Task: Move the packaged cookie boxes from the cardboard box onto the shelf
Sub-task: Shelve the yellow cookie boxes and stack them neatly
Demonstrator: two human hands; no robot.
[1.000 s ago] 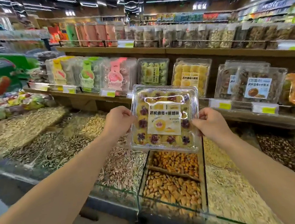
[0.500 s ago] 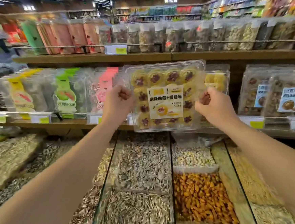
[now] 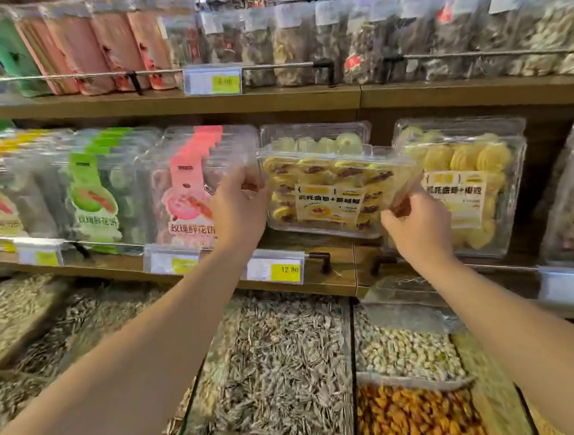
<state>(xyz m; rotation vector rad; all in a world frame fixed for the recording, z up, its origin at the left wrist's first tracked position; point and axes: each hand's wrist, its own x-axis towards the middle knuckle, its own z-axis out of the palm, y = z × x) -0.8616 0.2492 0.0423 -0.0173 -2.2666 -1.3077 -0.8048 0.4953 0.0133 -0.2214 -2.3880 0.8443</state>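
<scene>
Partly hidden behind the cookie box (image 3: 331, 193), fingers blur; left hand (image 3: 240, 209) and right hand (image 3: 416, 224) each grip an end over the shelf (image 3: 336, 247).

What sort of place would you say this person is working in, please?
Most likely a shop's snack aisle: wooden shelves stocked with packaged biscuits, yellow price tags along the edges, and open bins of loose seeds and nuts below.

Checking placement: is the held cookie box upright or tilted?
Tilted: cookie box leans, top edge slanting, held by left hand and right hand.
</scene>
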